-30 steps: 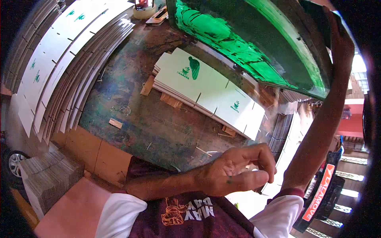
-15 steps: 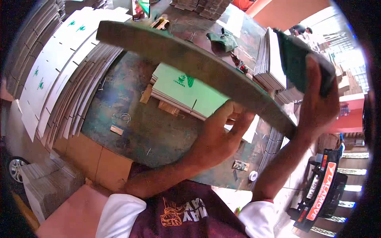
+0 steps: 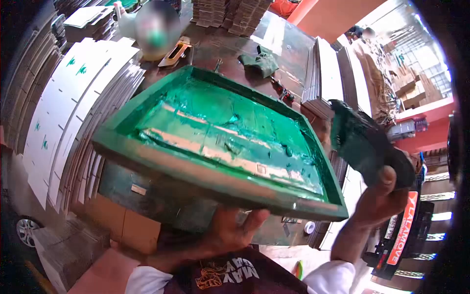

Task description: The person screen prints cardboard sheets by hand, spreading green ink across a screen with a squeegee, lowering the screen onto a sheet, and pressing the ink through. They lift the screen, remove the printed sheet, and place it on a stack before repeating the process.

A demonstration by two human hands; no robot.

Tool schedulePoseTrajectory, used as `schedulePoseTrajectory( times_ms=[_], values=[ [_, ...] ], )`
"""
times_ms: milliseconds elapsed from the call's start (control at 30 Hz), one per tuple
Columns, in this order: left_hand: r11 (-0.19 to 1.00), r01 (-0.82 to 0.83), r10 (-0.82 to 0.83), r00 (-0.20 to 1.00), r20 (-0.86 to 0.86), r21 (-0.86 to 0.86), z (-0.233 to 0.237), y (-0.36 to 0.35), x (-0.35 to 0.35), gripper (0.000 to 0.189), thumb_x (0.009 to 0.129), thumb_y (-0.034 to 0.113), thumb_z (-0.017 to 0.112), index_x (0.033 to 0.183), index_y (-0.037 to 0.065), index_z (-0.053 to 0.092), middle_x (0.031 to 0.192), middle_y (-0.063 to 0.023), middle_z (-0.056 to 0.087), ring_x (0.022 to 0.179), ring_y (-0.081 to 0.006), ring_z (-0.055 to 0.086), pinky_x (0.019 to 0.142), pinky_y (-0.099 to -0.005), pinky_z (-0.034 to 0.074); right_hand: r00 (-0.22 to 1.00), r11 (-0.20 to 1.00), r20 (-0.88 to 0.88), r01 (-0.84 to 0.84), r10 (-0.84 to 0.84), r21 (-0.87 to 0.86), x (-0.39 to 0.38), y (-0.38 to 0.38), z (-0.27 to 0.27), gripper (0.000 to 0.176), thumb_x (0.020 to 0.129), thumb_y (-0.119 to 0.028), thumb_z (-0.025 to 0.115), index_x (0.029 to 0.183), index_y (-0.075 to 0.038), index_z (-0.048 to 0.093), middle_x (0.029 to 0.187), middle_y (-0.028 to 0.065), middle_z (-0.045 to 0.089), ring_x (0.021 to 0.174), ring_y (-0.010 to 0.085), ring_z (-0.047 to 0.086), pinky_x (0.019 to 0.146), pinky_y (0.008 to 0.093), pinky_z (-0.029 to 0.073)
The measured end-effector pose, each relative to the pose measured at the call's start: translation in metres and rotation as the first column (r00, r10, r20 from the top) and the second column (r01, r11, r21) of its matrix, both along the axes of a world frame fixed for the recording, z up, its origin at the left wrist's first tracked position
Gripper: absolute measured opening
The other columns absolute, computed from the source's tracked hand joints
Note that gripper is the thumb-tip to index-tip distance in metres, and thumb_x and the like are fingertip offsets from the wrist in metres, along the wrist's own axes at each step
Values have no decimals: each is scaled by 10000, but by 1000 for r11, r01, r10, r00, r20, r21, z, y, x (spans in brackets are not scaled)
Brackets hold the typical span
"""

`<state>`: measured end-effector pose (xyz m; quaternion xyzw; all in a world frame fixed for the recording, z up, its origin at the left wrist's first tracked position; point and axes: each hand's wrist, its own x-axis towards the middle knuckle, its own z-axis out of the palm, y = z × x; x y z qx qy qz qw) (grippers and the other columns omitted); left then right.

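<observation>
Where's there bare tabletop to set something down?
Bare table lies between the dark green cloth and the stacked white boards. Another free patch shows right of the small wooden block, below the inked screen frame. What lies behind the frame is hidden. The left is crowded with printed white sheets.

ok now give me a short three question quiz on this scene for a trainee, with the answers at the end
1. True or false: the right hand holds the dark tool.

2. Where does the crumpled dark cloth lie?
A) inside the frame
B) on the table, beyond the frame
C) over the right hand

3. Fill in the colour: the shiny coating inside the frame is mostly ____.

Key: 1 true; 2 B; 3 green.
</observation>
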<state>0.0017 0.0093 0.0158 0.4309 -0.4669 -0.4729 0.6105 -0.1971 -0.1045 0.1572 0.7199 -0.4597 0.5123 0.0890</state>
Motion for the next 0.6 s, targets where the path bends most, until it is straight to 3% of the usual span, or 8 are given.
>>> schedulePoseTrajectory(
  times_ms=[33, 167, 233, 267, 333, 367, 500, 600],
  values=[
    [1000, 1, -1, 1000, 0, 0, 1, 0, 1, 318, 962, 189, 689, 1224, 15, 644, 1171, -196, 677, 1085, -344, 652, 953, -434, 497, 997, 1000, -72, -5, 4, -14, -15, -10, 7, 407, 893, -345, 766, 1010, 42, 725, 982, 109, 729, 929, 247, 681, 905, 406, 534],
    [1000, 15, -17, 995, 102, 15, -7, 14, 5, 344, 975, 241, 688, 1225, 9, 643, 1168, -178, 676, 1093, -326, 649, 958, -433, 503, 979, 943, -136, -100, 149, 318, -27, -87, 22, 304, 941, -257, 710, 1086, 11, 716, 951, 66, 734, 861, 144, 667, 829, 321, 541],
    [992, 119, -123, 987, 99, 52, -10, 19, 11, 351, 972, 252, 696, 1226, 15, 645, 1172, -170, 678, 1091, -321, 649, 955, -432, 509, 949, 868, -168, -160, 266, 469, -26, -133, 20, 281, 948, -266, 716, 1068, -12, 722, 920, 49, 726, 837, 110, 650, 784, 294, 531],
    [986, 152, -158, 983, 96, 67, -12, 22, 13, 353, 971, 256, 699, 1227, 17, 646, 1173, -168, 679, 1091, -319, 649, 954, -431, 511, 941, 806, -133, -187, 311, 561, -25, -154, 14, 297, 943, -291, 728, 1053, -15, 724, 899, 40, 720, 818, 106, 644, 762, 279, 524],
    [949, 235, -203, 965, -163, 209, -17, 34, 11, 380, 967, 271, 712, 1244, 22, 638, 1186, -151, 677, 1079, -298, 655, 936, -417, 526, 907, 663, -52, -265, 417, 701, -25, -192, -9, 333, 941, -337, 740, 1017, -13, 723, 844, 17, 698, 772, 96, 628, 714, 260, 509],
    [943, 244, -210, 964, -166, 226, -16, 36, 13, 379, 967, 271, 712, 1243, 22, 637, 1184, -150, 677, 1077, -296, 655, 932, -416, 527, 878, 583, -4, -314, 478, 749, -25, -211, -24, 353, 943, -359, 741, 997, -10, 721, 810, 4, 683, 745, 90, 617, 688, 256, 502],
    [939, 221, -196, 973, -121, 263, -13, 38, 13, 375, 967, 267, 711, 1240, 22, 636, 1179, -146, 679, 1065, -287, 655, 917, -410, 528, 827, 323, 7, -228, 563, 918, -30, -263, -82, 433, 939, -427, 743, 980, 2, 704, 765, -14, 642, 712, 80, 577, 635, 282, 486],
    [938, 197, -175, 979, -104, 284, -14, 39, 10, 372, 967, 265, 711, 1238, 22, 634, 1175, -142, 679, 1057, -281, 656, 905, -405, 530, 802, 217, 52, -223, 595, 950, -27, -275, -109, 484, 918, -472, 752, 998, 4, 714, 783, 4, 649, 726, 99, 580, 642, 298, 487]
  ],
)
